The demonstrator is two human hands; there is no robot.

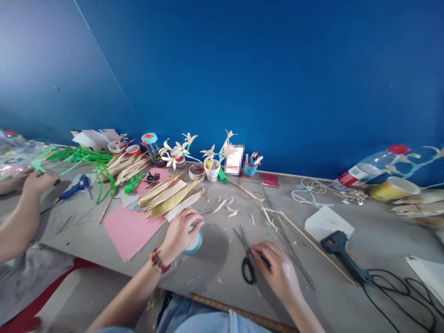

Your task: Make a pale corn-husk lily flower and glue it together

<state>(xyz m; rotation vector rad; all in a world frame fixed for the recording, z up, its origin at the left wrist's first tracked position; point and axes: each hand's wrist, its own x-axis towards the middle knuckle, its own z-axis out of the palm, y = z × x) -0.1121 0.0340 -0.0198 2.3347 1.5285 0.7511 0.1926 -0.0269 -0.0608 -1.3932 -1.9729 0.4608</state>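
Observation:
My left hand [182, 233], with a beaded bracelet on its wrist, is curved over a roll of light blue tape [194, 244] on the grey table [215, 273]; its fingers press against the roll's upper part. Black-handled scissors [248, 270] lie with their slightly parted blades pointing away from me. My right hand [275, 268] is closed on one scissor handle, the other loop showing to its left. Beyond my left hand, dried corn husks [166, 196] rest partly on pink paper [133, 231]. Husk scraps [222, 206] are scattered beyond the scissors.
Husk flowers stand in a paper cup [212, 171] by the blue wall. Thin wires and a wooden stick [312, 245] lie right of centre. A black glue gun [343, 254] with its cable is at right. Another person's hands [40, 180] work at far left near a blue glue gun [78, 187].

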